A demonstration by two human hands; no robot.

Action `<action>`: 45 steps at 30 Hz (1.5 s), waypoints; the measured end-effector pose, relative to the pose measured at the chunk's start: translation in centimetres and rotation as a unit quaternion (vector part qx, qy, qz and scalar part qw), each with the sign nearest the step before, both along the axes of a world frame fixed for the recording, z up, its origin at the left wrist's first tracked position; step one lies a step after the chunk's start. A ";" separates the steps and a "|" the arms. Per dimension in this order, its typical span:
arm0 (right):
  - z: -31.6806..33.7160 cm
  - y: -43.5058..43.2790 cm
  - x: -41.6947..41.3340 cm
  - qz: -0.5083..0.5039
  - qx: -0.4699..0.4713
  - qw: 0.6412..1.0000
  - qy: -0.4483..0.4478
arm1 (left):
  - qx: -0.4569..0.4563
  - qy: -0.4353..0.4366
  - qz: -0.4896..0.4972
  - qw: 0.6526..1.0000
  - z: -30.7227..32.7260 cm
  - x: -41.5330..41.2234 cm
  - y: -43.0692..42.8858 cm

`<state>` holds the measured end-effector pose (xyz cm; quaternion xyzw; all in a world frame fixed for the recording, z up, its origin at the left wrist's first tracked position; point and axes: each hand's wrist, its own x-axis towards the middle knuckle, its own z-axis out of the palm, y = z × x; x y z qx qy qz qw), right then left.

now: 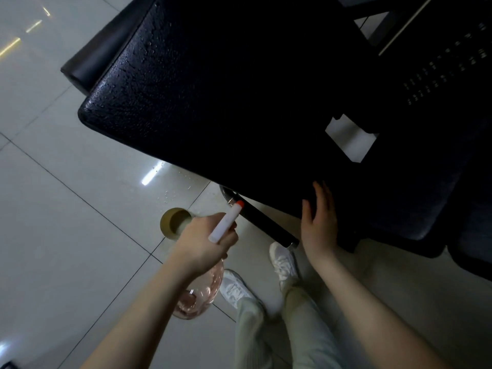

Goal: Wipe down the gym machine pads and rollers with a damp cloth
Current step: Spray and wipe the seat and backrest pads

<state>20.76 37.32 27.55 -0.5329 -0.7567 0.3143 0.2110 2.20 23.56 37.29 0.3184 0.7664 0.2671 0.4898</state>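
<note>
A large black gym pad [226, 97] fills the upper middle, its left part beaded with water droplets. My left hand [205, 243] grips a spray bottle [225, 222] by its white head with an orange nozzle, aimed toward the pad; the pinkish clear body [202, 294] hangs below my wrist. My right hand [319, 222] rests with straight fingers against the pad's near lower edge. A second black pad [103, 46] lies behind at upper left. No cloth is visible.
Glossy white floor tiles [66, 222] spread left, with droplets near the pad's edge. A round brown cup-like object [175, 222] stands on the floor beyond my left hand. A black frame bar [263, 222] runs under the pad. My white shoes [282, 259] stand below.
</note>
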 end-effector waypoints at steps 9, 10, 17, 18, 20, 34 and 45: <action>1.0 -3.0 -7.7 0.085 0.095 0.991 0.031 | 0.022 -0.006 0.111 0.994 0.1 -1.2 -0.6; 0.8 -2.5 -7.1 0.141 0.129 0.981 0.016 | 0.020 -0.004 0.111 0.994 -0.1 -1.3 -0.6; -1.4 0.2 1.7 0.211 0.208 0.950 -0.104 | -0.003 0.002 0.058 0.998 -0.7 0.7 0.9; -1.3 0.3 2.3 0.194 0.206 0.951 -0.127 | -0.002 0.002 0.048 0.999 -0.7 1.1 1.3; -1.1 0.5 2.3 0.174 0.191 0.952 -0.165 | 0.001 -0.010 0.026 1.000 -0.6 1.8 1.8; 3.1 5.3 0.9 0.115 0.153 0.881 -0.432 | -0.015 0.024 -0.094 0.995 -1.6 5.0 5.4; 7.2 7.5 1.8 -0.024 -0.082 0.995 -0.046 | -0.023 0.053 -0.125 0.990 -2.8 5.0 5.8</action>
